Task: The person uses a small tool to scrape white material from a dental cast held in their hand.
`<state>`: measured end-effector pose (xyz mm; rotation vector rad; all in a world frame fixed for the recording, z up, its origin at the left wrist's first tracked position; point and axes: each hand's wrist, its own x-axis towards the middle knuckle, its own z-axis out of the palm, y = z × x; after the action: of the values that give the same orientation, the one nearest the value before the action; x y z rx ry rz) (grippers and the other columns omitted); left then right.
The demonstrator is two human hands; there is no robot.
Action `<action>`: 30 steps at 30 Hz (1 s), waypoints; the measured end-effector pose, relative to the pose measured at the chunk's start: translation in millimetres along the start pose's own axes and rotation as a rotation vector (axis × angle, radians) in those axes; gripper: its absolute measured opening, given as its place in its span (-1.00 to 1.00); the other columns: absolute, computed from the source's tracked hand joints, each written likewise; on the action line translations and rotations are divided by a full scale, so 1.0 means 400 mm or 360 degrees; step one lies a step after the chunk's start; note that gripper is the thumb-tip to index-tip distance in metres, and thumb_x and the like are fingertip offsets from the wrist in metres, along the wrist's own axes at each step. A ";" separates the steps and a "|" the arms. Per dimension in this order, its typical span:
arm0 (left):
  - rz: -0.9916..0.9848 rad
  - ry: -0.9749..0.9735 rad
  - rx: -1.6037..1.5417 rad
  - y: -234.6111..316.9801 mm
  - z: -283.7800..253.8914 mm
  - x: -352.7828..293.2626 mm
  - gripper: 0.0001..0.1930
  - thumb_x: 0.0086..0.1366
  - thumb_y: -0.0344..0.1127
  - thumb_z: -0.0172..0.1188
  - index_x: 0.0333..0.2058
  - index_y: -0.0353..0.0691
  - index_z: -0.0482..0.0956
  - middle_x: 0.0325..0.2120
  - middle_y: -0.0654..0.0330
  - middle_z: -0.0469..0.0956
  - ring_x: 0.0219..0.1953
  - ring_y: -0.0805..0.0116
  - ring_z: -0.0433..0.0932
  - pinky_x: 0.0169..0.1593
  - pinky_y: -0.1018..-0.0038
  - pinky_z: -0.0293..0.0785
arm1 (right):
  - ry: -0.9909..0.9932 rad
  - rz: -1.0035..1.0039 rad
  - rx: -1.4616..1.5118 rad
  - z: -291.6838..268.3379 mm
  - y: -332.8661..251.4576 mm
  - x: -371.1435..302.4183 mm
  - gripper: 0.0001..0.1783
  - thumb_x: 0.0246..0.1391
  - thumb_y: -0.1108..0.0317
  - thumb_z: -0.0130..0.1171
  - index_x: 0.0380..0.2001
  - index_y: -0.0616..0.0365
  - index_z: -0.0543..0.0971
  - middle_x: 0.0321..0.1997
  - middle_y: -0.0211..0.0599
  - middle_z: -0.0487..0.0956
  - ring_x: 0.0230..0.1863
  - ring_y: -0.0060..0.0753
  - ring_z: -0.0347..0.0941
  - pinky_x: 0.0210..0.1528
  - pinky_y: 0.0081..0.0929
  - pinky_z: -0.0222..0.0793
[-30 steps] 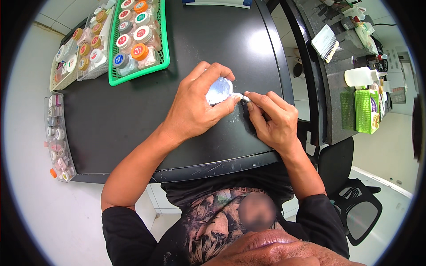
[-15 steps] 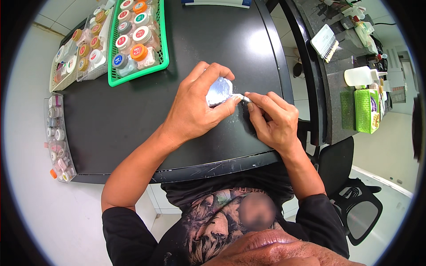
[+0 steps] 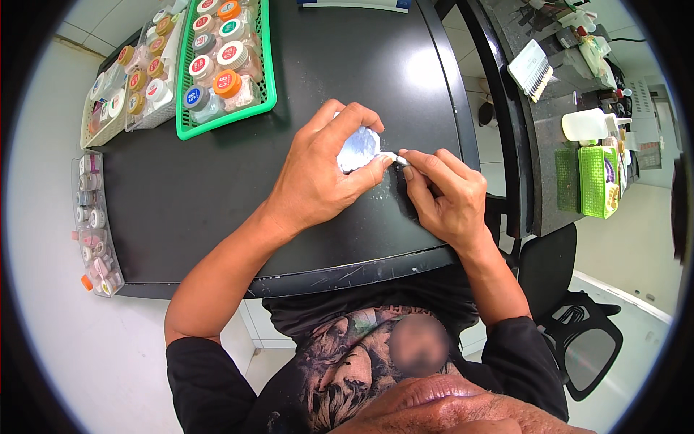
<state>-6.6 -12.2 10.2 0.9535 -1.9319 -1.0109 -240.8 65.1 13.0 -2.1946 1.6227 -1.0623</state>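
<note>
Above the black table, my left hand (image 3: 307,166) is closed round a pale bluish-white rounded block (image 3: 359,150) with a shiny face, its thumb along the near edge and its fingers over the far side. Just to the right, my right hand (image 3: 448,192) is closed, its thumb and forefinger pinching a small whitish piece (image 3: 401,160) against the block's right edge, by the left thumb tip. Whether that piece is a tool's tip or a loose bit cannot be made out. White crumbs (image 3: 383,189) lie scattered on the table under the hands.
A green basket (image 3: 272,69) of lidded jars stands at the back left, beside clear trays of more jars. A clear box (image 3: 116,271) of small jars sits by the left edge. On a side counter are a white brush (image 3: 530,64), a squeeze bottle (image 3: 584,125) and a green basket (image 3: 591,195).
Both hands hold almost the same pose. The block has turned very slightly in my left hand.
</note>
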 end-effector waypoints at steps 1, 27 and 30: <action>-0.0007 -0.0012 -0.0003 0.002 -0.001 0.001 -0.62 0.37 -0.25 0.64 0.06 -0.20 0.71 -0.16 0.15 0.61 -0.22 0.24 0.65 -0.11 0.30 0.58 | 0.0002 0.0016 -0.0022 -0.002 -0.001 0.000 -0.74 0.24 0.56 0.56 -0.01 0.15 0.87 -0.43 -0.33 0.58 -0.58 -0.30 0.54 -0.49 -0.25 0.46; -0.0024 -0.0026 0.0008 0.006 0.000 0.002 -0.65 0.36 -0.25 0.62 0.01 -0.21 0.73 -0.18 0.14 0.61 -0.22 0.22 0.65 -0.11 0.29 0.57 | 0.0013 0.0001 0.0008 0.001 0.002 0.000 -0.74 0.24 0.57 0.56 -0.01 0.16 0.86 -0.43 -0.33 0.58 -0.57 -0.29 0.55 -0.49 -0.26 0.47; -0.0010 -0.0009 0.0028 0.005 0.003 -0.001 -0.67 0.37 -0.25 0.62 0.00 -0.21 0.73 -0.18 0.15 0.61 -0.23 0.22 0.64 -0.11 0.29 0.57 | 0.0015 -0.0008 0.0002 0.001 0.000 0.002 -0.74 0.25 0.57 0.55 0.00 0.16 0.86 -0.42 -0.33 0.58 -0.57 -0.29 0.54 -0.49 -0.26 0.47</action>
<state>-8.0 -10.7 11.4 0.9682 -1.9465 -1.0024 -240.5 64.3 13.2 -2.1970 1.6207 -1.0767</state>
